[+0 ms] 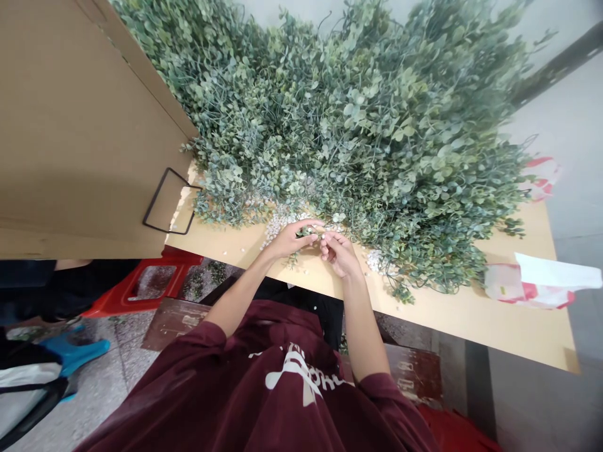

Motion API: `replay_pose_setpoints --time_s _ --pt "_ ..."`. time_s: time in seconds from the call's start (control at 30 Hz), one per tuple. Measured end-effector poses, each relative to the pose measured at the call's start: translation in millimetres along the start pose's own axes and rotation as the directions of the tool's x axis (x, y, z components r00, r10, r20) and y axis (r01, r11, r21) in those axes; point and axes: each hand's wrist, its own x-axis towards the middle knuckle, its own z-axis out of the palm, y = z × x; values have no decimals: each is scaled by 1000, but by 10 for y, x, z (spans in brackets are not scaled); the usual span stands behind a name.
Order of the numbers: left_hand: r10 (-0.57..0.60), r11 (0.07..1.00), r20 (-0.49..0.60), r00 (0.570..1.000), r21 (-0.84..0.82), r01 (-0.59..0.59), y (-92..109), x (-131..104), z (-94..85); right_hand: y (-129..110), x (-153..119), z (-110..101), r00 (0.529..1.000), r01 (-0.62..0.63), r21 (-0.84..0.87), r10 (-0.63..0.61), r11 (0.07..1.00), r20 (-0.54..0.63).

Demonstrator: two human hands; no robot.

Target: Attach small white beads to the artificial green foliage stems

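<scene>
My left hand (pixel 288 241) is closed round a sprig of artificial greenery (pixel 293 257) at the table's front edge, its leaves showing between and below the fingers. Close beside it, my right hand (pixel 340 252) pinches what looks like a small white bead-like piece (pixel 323 236) against the sprig's stem. Fingers of both hands partly hide the spot where they meet. Behind them lies a scatter of small white pieces (pixel 281 223), with another little pile (pixel 374 260) to the right of my right hand.
A large heap of artificial greenery (pixel 330 113) covers the back of the table (pixel 513 320). A cardboard box (pixel 85 138) and black wire frame (pixel 149 210) stand at left. Red-and-white plastic packaging (pixel 504 282) lies at right. A red stool (pixel 141 301) and part of another person are at lower left.
</scene>
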Motion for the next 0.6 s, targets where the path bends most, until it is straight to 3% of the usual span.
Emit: replay_pose_setpoints --time_s 0.6 --pt "36 999 0 999 30 -36 28 -21 -2 -13 -29 12 1000 -11 -23 11 1000 18"
